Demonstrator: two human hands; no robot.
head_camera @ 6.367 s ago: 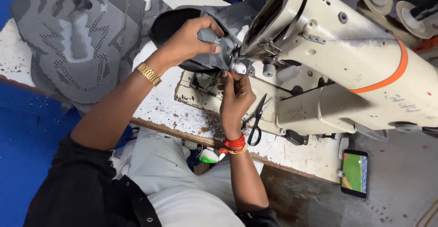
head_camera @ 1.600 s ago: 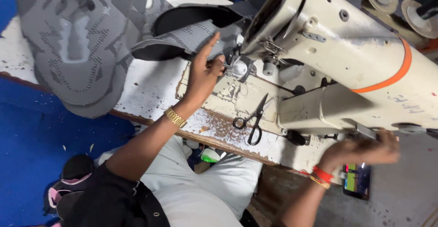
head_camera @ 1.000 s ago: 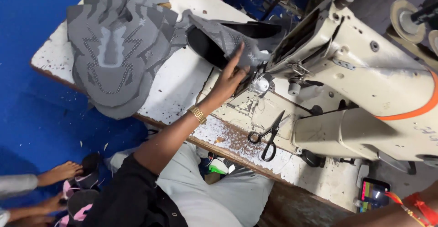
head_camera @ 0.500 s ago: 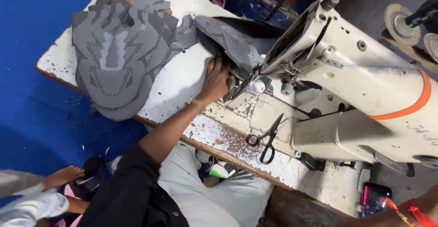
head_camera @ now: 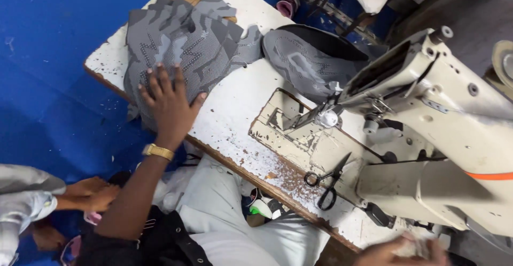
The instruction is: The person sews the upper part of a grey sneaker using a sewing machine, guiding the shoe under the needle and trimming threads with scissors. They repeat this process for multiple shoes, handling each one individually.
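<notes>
My left hand [head_camera: 169,103] lies flat with spread fingers on a stack of grey knit shoe uppers [head_camera: 181,41] at the left end of the worn white table [head_camera: 235,122]; a gold watch is on its wrist. Another grey shoe upper with a dark lining [head_camera: 310,57] rests by the needle of the cream sewing machine [head_camera: 438,116], with nobody touching it. Only part of my right hand [head_camera: 398,252] shows at the bottom edge, below the table's front, against something pale; whether it grips anything is unclear.
Black scissors [head_camera: 326,183] lie on the machine bed near the front edge. Another person's hands [head_camera: 88,194] and grey sleeve [head_camera: 24,191] are low at the left over the blue floor [head_camera: 48,73]. Fabric and clutter sit beyond the table's far side.
My left hand has left the upper at the needle and moved left onto the stack. The right hand stays low at the right. The view has shifted left.
</notes>
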